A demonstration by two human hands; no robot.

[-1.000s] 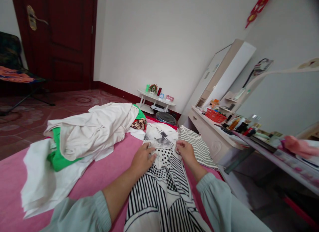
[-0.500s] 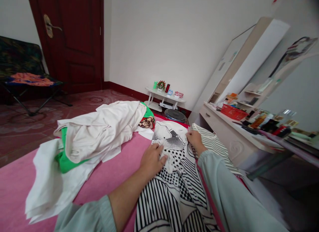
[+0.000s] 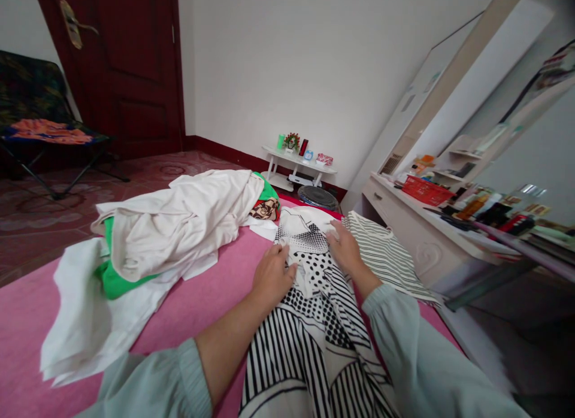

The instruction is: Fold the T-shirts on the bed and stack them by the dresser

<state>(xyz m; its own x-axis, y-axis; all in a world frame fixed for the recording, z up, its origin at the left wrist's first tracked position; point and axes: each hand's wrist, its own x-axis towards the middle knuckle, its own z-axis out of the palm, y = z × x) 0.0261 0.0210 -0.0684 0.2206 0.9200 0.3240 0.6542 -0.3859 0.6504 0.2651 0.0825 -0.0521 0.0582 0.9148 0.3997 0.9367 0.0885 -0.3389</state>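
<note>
A long white garment [image 3: 317, 274] with black dots and stripes, which looks like a dress, stretches away from me on the pink bed cover [image 3: 202, 304]. On its left edge rests my left hand [image 3: 273, 274], with the thumb apart from the bent fingers. My right hand [image 3: 345, 247] touches the far right part of the garment, its fingers loosely spread over the white cloth. Beside that hand lies a striped shirt [image 3: 381, 250]. To the left are a heaped cream garment [image 3: 179, 220], green cloth [image 3: 121, 280] and white cloth [image 3: 81, 310].
A dressing table [image 3: 404, 220] with a red basket [image 3: 426, 190] and bottles stands close on the right. Beyond the bed are a low white shelf [image 3: 296, 160] and a dark round lid [image 3: 318, 197]. A folding chair [image 3: 49, 130] sits by the door [image 3: 117, 64] at left.
My right hand has moved inward from the garment's right edge, and its fingers have loosened. The left hand stays at nearly the same place. The view has tilted slightly.
</note>
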